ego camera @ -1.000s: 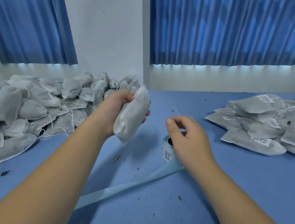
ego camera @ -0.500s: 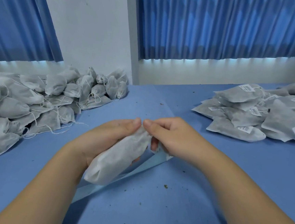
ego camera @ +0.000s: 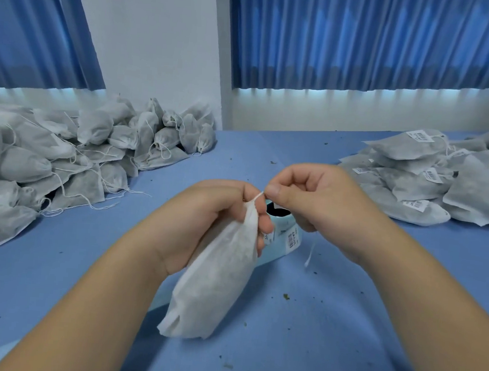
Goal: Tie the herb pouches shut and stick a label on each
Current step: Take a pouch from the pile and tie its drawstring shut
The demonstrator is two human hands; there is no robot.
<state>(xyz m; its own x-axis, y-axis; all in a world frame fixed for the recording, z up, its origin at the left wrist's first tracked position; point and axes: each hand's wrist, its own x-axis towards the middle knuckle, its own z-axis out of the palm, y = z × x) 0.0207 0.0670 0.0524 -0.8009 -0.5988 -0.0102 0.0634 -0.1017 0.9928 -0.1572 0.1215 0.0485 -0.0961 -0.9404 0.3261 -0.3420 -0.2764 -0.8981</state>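
Both forearms reach in from the near edge and meet over the middle of the blue table point(ego camera: 343, 327).

Left hand point(ego camera: 220, 212): palm turned inward, fingers curled round the neck of a white non-woven herb pouch point(ego camera: 213, 286), gripping it just under the gathered mouth; the pouch hangs slanted down and toward the viewer, its bottom corner low over the cloth, and contact there cannot be judged.

Right hand point(ego camera: 318, 200): knuckles up, thumb and forefinger pinching the drawstring point(ego camera: 258, 197) where it leaves the pouch mouth; the other fingers are folded into the palm; a loose end of string dangles below this hand.

Pouch contents: a dark, speckled fill shows faintly through the fabric; the bag is plump along its whole length.

Label roll point(ego camera: 285, 233): on the table just behind the pouch and between the hands, partly hidden by the left fingers; printed barcode labels show on its side; a pale liner strip point(ego camera: 272, 258) runs from it under the pouch.

Left pile of pouches point(ego camera: 63, 151): filled bags heaped together, strings trailing onto the cloth.

Right pile of labelled pouches point(ego camera: 415, 182): lying flat and overlapped, white barcode stickers showing on those in view.

Herb crumbs point(ego camera: 286, 296) scattered on the cloth; blue curtains point(ego camera: 368, 39) behind.
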